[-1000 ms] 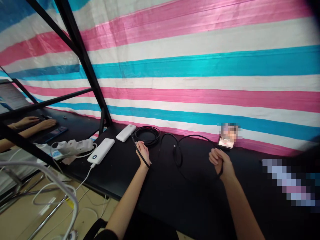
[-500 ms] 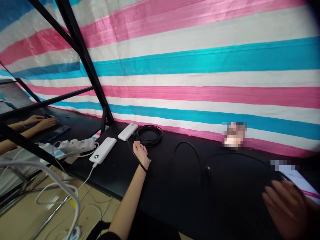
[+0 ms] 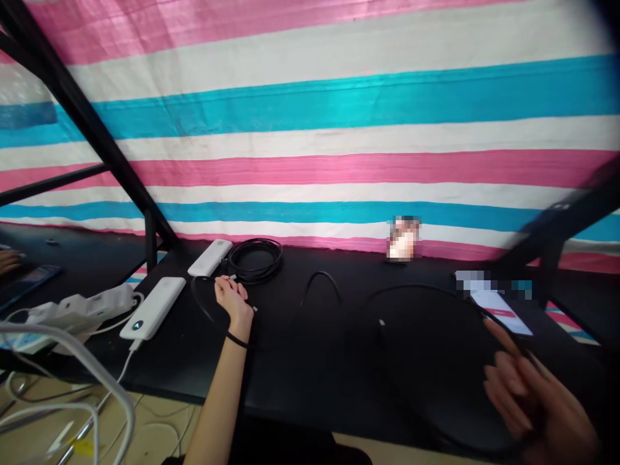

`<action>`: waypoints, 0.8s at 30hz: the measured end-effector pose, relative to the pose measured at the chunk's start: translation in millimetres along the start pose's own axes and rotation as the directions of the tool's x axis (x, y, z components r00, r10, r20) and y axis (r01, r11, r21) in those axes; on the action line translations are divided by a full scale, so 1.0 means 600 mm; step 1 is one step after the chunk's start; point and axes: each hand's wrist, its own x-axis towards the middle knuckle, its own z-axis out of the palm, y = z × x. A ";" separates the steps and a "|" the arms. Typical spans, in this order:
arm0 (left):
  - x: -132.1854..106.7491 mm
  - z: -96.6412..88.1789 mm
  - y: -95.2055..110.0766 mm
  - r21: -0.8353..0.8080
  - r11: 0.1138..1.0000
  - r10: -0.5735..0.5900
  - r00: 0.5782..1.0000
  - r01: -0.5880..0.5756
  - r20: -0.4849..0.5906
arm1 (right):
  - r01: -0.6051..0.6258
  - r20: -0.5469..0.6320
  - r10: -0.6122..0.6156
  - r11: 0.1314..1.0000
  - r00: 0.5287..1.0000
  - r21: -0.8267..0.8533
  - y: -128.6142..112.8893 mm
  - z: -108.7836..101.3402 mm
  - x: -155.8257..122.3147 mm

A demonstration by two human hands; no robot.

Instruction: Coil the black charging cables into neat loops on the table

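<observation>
My left hand [image 3: 233, 301] rests on the black table, its fingers curled in. What they hold, if anything, is hidden. A black cable [image 3: 209, 316] loops out beside it and runs to my wrist, and small pale tips show at my fingers and the heel of my hand. On the right, blurred, my right hand [image 3: 533, 391] has its index finger stretched towards the lit phone [image 3: 506, 314], the other fingers loosely bent. Another black cable [image 3: 426, 286] arcs to the phone's near side and past that finger; whether it touches the hand I cannot tell.
Two white power banks [image 3: 154, 309] and a coiled black cable [image 3: 255, 259] lie on the left of the table [image 3: 310, 381]. A white power strip [image 3: 82, 310] sits beyond them. A second phone [image 3: 403, 240] leans against the striped sheet [image 3: 310, 139]. Black frame bars [image 3: 104, 142] slant at both sides.
The view has swung to the right, so things sit further left in it. My right hand has come more into view, its index finger now stretched out. My left hand keeps its curled pose.
</observation>
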 end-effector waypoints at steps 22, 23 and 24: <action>-0.089 0.043 0.005 0.283 0.959 -0.153 0.784 -0.031 0.602 | 0.163 0.311 -0.171 0.985 0.935 0.052 -0.007 0.170 -0.019; -0.093 0.044 0.007 0.303 0.952 -0.166 0.762 -0.042 0.627 | 0.135 0.379 -0.151 0.988 0.913 0.069 -0.004 0.186 -0.022; -0.098 0.046 0.010 0.328 0.943 -0.183 0.739 -0.055 0.648 | 0.091 0.435 -0.111 0.994 0.893 0.068 -0.002 0.201 -0.027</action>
